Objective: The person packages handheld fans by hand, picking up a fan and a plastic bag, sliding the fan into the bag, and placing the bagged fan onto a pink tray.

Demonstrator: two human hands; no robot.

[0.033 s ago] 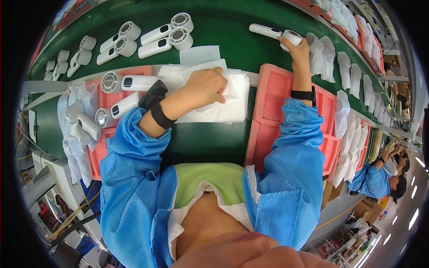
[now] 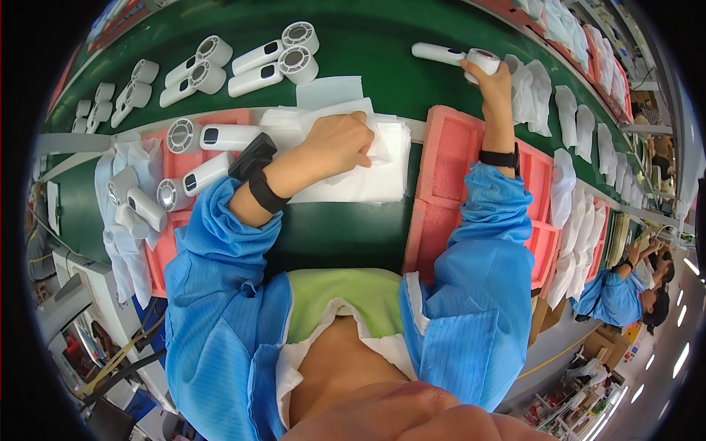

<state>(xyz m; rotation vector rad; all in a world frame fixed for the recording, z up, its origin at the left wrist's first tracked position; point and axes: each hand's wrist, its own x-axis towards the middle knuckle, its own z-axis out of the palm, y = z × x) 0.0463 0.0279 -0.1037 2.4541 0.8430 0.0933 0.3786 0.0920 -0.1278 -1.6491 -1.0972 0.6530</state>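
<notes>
My right hand [image 2: 491, 73] reaches far out over the green conveyor belt [image 2: 368, 44] and grips the round head of a white handheld fan [image 2: 445, 53] lying there. My left hand [image 2: 340, 143] rests curled on a stack of white foam sheets [image 2: 368, 184] at the belt's near edge, its fingers pinching the top sheet. Both wrists wear black bands, and both arms are in blue sleeves.
An empty pink foam tray [image 2: 448, 147] lies under my right arm. A second pink tray [image 2: 220, 140] on the left holds several white fans. More fans [image 2: 279, 55] lie on the belt. White bagged items [image 2: 573, 191] line the right side. A co-worker in blue [image 2: 625, 294] sits at far right.
</notes>
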